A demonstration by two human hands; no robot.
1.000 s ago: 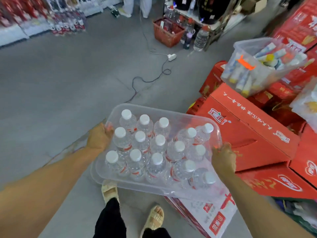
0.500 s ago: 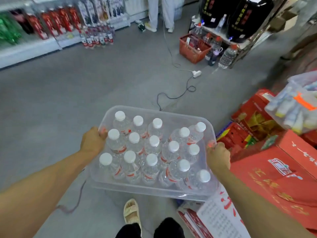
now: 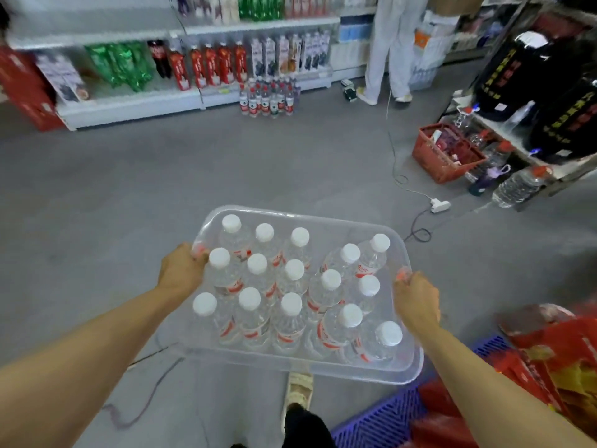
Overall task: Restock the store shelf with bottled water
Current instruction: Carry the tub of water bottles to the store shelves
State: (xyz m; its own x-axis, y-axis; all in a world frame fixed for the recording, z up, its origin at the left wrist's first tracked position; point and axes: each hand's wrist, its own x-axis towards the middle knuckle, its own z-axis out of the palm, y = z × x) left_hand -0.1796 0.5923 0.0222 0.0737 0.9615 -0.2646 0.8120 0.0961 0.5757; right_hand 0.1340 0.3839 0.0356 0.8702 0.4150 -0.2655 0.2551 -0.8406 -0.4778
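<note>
A clear plastic bin [image 3: 326,219] is held in front of me above the grey floor. Several water bottles [image 3: 292,282] with white caps and red labels stand packed inside it. My left hand [image 3: 182,270] grips the bin's left rim, fingers curled over the edge. My right hand [image 3: 416,300] grips the right rim the same way. Far ahead runs the store shelf [image 3: 135,106] with drinks on it. A cluster of similar water bottles [image 3: 268,97] stands on the floor at its foot.
A person in white trousers [image 3: 386,46] stands at the shelf's right end. A red basket [image 3: 447,153], a large water jug [image 3: 517,185] and a power strip [image 3: 440,205] with cables lie ahead right. Red cartons [image 3: 555,367] and a blue crate [image 3: 384,418] sit at my lower right.
I have turned left and walked away from the red cartons with the bin. The shelf and the floor bottles have come into view ahead. Both hands keep their grip.
</note>
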